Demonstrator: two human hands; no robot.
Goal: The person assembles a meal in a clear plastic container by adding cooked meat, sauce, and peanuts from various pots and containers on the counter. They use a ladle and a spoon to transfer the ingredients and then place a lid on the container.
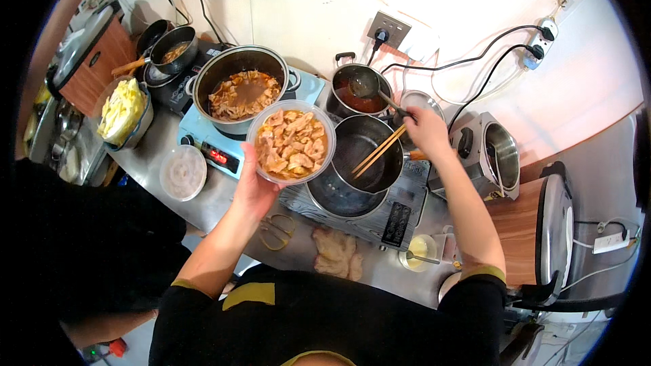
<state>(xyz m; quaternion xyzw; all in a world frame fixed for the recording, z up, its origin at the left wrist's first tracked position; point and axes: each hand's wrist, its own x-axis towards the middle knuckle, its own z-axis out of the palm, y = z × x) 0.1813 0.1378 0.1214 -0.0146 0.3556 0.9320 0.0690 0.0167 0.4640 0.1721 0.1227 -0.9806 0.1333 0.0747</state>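
Note:
My left hand grips a clear round plastic bowl by its side, heaped with sauced meat pieces. The bowl hangs in front of a large steel pot of meat in brown broth. My right hand is closed round a pair of wooden chopsticks, whose tips point down into a dark saucepan. That same hand also closes on the handle of a ladle, its bowl lying in a smaller pot of reddish liquid.
A blue induction cooker carries the large pot. Scissors, a flat piece of raw meat and a small cup with a spoon lie near my body. Black power cables run along the wall. Another person's dark clothing is at left.

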